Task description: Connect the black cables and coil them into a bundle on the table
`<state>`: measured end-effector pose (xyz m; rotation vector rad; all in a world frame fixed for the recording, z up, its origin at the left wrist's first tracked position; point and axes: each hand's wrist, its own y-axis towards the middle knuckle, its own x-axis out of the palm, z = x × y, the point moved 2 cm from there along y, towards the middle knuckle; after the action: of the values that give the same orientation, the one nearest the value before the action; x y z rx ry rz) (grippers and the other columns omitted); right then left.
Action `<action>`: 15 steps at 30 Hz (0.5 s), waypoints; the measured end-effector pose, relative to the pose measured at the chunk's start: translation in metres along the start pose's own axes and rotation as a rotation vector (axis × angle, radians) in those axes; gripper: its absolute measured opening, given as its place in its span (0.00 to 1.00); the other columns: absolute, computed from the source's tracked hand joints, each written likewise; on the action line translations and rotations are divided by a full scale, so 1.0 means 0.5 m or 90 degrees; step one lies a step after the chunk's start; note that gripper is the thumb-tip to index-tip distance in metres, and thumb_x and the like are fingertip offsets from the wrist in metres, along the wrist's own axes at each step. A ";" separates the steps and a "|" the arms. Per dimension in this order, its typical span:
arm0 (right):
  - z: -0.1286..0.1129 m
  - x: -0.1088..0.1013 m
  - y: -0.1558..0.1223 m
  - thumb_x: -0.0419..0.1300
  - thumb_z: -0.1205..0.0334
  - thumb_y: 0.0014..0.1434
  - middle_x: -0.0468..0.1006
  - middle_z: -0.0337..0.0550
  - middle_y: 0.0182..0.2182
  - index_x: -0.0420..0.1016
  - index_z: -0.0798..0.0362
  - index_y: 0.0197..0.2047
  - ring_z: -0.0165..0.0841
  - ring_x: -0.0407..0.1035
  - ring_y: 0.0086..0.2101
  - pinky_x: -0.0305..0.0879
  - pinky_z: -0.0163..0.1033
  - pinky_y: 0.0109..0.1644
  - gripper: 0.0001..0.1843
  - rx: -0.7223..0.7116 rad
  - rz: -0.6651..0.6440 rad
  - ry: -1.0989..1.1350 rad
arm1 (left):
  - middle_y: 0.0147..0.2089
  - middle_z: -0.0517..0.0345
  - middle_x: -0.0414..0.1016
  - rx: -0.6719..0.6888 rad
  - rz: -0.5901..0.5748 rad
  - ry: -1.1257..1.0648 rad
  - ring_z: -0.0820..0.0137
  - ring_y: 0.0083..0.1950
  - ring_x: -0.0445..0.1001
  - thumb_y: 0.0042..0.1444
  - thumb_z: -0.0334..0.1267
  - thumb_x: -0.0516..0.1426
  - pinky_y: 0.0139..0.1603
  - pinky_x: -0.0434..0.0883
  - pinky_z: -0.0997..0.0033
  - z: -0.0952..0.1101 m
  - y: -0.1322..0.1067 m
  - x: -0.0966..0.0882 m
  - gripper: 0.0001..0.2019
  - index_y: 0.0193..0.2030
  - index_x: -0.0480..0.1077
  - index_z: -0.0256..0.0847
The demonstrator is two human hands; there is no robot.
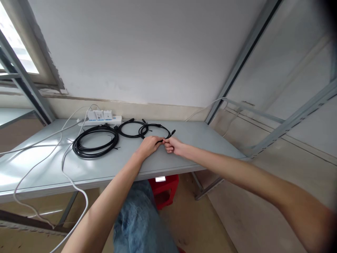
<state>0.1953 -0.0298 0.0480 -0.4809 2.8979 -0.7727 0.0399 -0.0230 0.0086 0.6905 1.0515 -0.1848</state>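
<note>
Cable, black and wound in a small ring (159,125), lies towards the right part of the grey tabletop (205,140), with its near side at my hands. I pinch that near stretch between the thumb and curled fingers of my right hand (173,145), just below a black connector (173,132) that sticks out to the right. Close beside it, my left hand (150,145) rests over the same cable, back upward; its fingers are mostly hidden, so I cannot tell how tightly they close. Overlapping this ring on its left is a second black ring (126,136), and beyond that sits a larger, thicker coil (92,152). Behind the large coil, a white power strip (114,121) carries white plug-in adapters (99,114), and pale cords (70,181) trail over the table's front edge.
</note>
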 end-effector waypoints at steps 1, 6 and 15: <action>0.005 0.005 -0.001 0.42 0.68 0.75 0.45 0.23 0.12 0.58 0.49 0.30 0.25 0.38 0.14 0.42 0.30 0.18 0.19 -0.004 -0.004 0.033 | 0.50 0.50 0.84 -0.007 0.006 -0.006 0.60 0.51 0.81 0.71 0.39 0.52 0.46 0.70 0.68 0.000 -0.001 -0.002 0.17 0.59 0.78 0.46; 0.021 0.009 0.003 0.42 0.62 0.78 0.44 0.23 0.12 0.61 0.50 0.31 0.26 0.41 0.14 0.46 0.30 0.19 0.21 -0.038 -0.038 0.042 | 0.49 0.53 0.86 -0.036 0.007 -0.004 0.60 0.48 0.81 0.67 0.38 0.54 0.42 0.68 0.69 0.002 -0.002 -0.011 0.15 0.54 0.81 0.48; -0.013 -0.029 -0.008 0.54 0.59 0.74 0.79 0.54 0.33 0.74 0.56 0.39 0.38 0.74 0.33 0.63 0.38 0.34 0.14 -0.488 0.151 -0.967 | 0.43 0.47 0.85 -0.043 -0.029 0.031 0.58 0.45 0.82 0.69 0.46 0.55 0.40 0.68 0.67 0.000 0.000 -0.007 0.16 0.46 0.83 0.43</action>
<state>0.2090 -0.0254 0.0560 -0.4350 1.5702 0.6089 0.0382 -0.0239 0.0114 0.6137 1.1162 -0.1715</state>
